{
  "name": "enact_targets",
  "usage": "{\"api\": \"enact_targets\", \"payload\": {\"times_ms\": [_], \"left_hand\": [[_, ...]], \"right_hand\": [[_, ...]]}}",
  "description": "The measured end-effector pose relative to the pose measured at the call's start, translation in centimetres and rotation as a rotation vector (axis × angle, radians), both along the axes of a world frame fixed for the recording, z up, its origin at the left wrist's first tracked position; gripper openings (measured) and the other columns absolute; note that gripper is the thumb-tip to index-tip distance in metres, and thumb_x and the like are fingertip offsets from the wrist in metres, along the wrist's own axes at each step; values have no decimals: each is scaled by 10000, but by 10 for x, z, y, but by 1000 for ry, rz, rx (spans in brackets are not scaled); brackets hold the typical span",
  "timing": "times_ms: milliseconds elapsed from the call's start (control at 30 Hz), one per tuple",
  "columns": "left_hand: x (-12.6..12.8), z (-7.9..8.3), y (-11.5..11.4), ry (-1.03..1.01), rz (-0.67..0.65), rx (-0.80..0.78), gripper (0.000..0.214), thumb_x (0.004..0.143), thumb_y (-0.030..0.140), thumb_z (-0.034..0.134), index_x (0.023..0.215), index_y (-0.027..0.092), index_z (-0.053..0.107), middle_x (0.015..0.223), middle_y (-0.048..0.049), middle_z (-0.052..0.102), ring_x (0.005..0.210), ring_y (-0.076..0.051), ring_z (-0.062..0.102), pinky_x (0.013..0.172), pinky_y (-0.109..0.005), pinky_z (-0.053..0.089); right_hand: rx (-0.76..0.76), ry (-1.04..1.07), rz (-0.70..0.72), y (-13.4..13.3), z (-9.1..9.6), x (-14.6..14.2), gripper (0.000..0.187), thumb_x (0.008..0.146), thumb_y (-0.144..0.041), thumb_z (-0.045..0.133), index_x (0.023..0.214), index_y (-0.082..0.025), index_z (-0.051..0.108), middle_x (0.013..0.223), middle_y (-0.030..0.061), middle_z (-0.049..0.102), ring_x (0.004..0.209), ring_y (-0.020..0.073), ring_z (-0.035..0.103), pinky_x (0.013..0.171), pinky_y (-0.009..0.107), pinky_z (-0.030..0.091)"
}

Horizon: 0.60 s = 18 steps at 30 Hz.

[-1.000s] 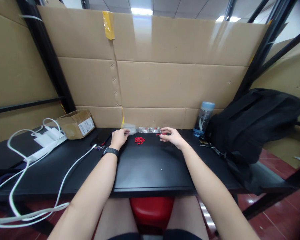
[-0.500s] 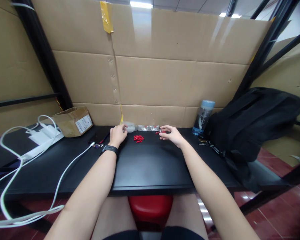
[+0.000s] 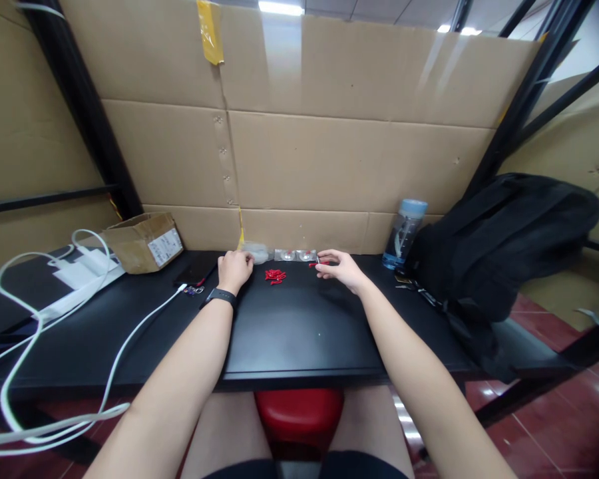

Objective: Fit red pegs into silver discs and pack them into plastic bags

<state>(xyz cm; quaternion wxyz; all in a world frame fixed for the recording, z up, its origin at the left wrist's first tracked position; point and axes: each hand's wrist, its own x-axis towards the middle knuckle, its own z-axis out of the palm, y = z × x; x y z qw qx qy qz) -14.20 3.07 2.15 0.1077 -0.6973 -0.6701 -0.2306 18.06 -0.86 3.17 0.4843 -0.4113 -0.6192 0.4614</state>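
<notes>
A small heap of red pieces (image 3: 275, 275) lies on the black desk (image 3: 289, 332) between my two hands. My left hand (image 3: 235, 269), a black band on its wrist, rests curled on the desk just left of the heap, beside a clear plastic bag (image 3: 256, 251). My right hand (image 3: 337, 267) lies right of the heap, its fingertips pinched on one red piece (image 3: 313, 265). A strip of clear blister pockets (image 3: 296, 255) lies along the cardboard wall behind the heap.
A blue-capped water bottle (image 3: 404, 234) and a black backpack (image 3: 504, 239) stand at the right. A small cardboard box (image 3: 142, 242), a white charger (image 3: 87, 269) with a long white cable (image 3: 130, 336), and keys beside a dark phone (image 3: 196, 274) lie at the left.
The view has shifted slightly. My left hand has drawn back a little from the clear bag and curled. My right hand stays pinched on the red piece.
</notes>
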Motion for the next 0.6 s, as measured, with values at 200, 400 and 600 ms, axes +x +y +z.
{"api": "enact_targets", "payload": {"times_ms": [200, 400, 600], "left_hand": [[2, -3, 1, 29, -65, -60, 269, 884, 347, 585, 1045, 267, 785, 1139, -96, 744, 1127, -341, 595, 937, -429, 414], [3, 0, -1, 31, -9, -11, 237, 915, 293, 557, 964, 247, 784, 1035, -103, 772, 1077, -313, 627, 916, -401, 406], [-1, 0, 1, -93, 53, 51, 184, 878, 311, 625, 932, 251, 789, 983, -69, 786, 968, -279, 678, 802, -348, 438]], "right_hand": [[2, -16, 11, -1, 0, 0, 419, 759, -249, 848, 1128, -161, 672, 1213, 151, 706, 679, 148, 753, 610, 234, 614], [1, -26, -10, -1, 1, 0, 425, 760, -238, 843, 1140, -152, 673, 1224, 162, 695, 667, 144, 751, 616, 237, 614], [-1, -20, -17, -1, 1, 1, 435, 748, -249, 850, 1137, -159, 678, 1234, 164, 686, 661, 141, 747, 615, 244, 614]]}}
